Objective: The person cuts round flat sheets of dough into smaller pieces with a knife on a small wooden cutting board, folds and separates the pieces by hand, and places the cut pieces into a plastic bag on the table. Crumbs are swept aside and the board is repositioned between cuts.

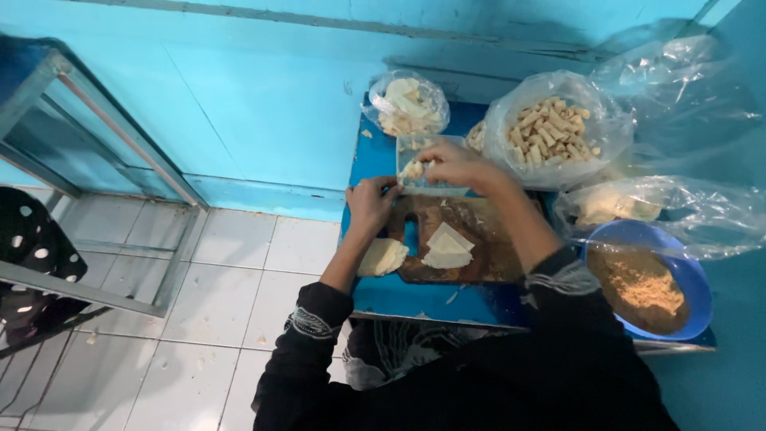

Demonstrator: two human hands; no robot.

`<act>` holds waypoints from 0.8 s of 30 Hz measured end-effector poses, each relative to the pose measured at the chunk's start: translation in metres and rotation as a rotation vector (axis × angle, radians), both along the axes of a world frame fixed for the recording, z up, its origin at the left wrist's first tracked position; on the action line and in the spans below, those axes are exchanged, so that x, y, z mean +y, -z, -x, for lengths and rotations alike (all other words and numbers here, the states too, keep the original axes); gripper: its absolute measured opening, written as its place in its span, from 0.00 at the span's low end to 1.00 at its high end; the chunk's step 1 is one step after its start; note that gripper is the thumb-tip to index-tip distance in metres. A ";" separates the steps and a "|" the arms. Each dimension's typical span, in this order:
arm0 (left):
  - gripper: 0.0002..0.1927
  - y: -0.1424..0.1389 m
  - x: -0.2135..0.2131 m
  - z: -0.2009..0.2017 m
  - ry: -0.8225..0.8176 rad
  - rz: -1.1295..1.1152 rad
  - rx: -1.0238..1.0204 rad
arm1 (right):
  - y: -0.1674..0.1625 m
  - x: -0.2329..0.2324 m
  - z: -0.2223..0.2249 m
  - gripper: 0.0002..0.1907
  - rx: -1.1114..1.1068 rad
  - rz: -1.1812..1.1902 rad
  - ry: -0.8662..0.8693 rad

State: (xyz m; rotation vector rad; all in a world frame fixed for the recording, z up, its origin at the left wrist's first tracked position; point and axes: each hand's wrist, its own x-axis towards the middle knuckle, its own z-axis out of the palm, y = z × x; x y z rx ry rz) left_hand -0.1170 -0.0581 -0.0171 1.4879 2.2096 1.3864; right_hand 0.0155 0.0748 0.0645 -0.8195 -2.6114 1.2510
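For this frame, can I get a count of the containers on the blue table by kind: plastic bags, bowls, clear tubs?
Plastic bags: 3, one with pale wrapper pieces, one with rolled sticks, one lying by the bowl
Blue bowl of crumbs: 1
Clear tub under the right hand, with the left hand beside it: 1
Total: 5

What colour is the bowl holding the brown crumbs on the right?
Blue: the bowl has a blue rim, clearest in the head view, its only view.
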 end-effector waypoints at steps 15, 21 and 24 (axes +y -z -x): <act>0.22 0.018 -0.042 -0.028 -0.013 0.023 0.625 | 0.079 -0.069 -0.135 0.38 -0.369 -1.357 -0.055; 0.23 0.027 -0.075 -0.105 0.236 0.012 0.619 | 0.060 -0.060 -0.137 0.29 -0.364 -1.081 -0.076; 0.20 0.041 -0.074 -0.125 0.227 -0.063 0.526 | 0.042 -0.049 -0.137 0.20 -0.317 -0.869 -0.038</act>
